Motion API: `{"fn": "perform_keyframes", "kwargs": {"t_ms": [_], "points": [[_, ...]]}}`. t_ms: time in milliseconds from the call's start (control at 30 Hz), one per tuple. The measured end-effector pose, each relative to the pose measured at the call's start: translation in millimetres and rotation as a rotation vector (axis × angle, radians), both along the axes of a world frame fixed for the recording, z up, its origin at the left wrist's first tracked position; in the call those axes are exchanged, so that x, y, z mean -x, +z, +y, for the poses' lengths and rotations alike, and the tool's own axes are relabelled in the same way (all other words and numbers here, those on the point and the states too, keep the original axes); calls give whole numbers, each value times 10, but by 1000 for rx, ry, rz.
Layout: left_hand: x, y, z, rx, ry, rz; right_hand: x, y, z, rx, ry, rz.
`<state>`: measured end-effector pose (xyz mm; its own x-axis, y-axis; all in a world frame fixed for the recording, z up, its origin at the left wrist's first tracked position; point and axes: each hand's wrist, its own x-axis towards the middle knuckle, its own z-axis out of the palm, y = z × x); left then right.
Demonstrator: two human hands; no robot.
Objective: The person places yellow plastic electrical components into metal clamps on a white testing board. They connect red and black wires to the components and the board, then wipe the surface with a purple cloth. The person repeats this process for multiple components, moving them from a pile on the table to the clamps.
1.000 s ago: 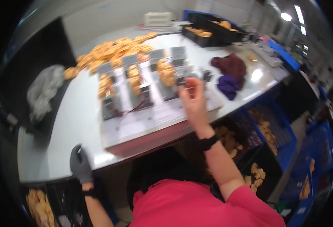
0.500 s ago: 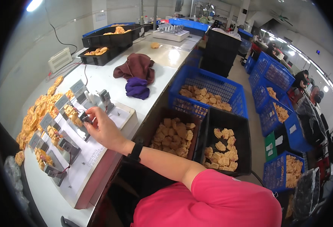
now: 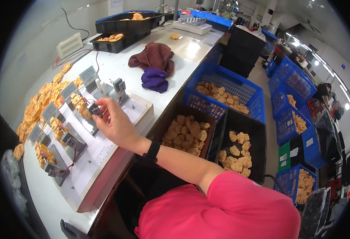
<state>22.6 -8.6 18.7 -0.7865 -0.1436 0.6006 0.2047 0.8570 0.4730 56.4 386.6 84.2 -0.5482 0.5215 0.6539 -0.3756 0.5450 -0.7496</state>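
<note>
My right hand (image 3: 117, 123), a black band on its wrist, reaches to the test fixture (image 3: 115, 149) on the white bench. Thumb and fingers are closed on a small dark grey clamp block (image 3: 94, 108). Against that block sits a tan moulded piece (image 3: 79, 104), upright in its station. Nearer stations hold another tan piece (image 3: 57, 128) and a third tan piece (image 3: 43, 154), each beside a grey block with thin wires. The farthest station has white posts (image 3: 101, 86) and a grey block (image 3: 119, 87). My left hand is out of view.
Loose tan pieces (image 3: 39, 105) are heaped behind the fixture. A brown cloth (image 3: 153, 57) and a purple cloth (image 3: 155, 80) lie on the bench. Right of it stand a blue crate (image 3: 258, 95) and a black bin (image 3: 256, 139) holding tan pieces. Black trays (image 3: 129, 27) are stacked at the back.
The whole view has shifted, so the bench and fixture appear farther right. My right hand stays at the same clamp block, its fingers slightly rearranged.
</note>
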Motion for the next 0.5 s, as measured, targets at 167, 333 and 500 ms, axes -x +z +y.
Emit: {"fn": "perform_keyframes", "kwargs": {"t_ms": [167,333,500], "points": [[-32,-10,39,-8,13,4,-28,-8,7,38,28,-24],[229,-385,-421,-65,-153,-103,-27,-14,-9,-8,20,31],[127,-231,-325,-108,-161,-69,-8,4,-19,9,11,68]]}}
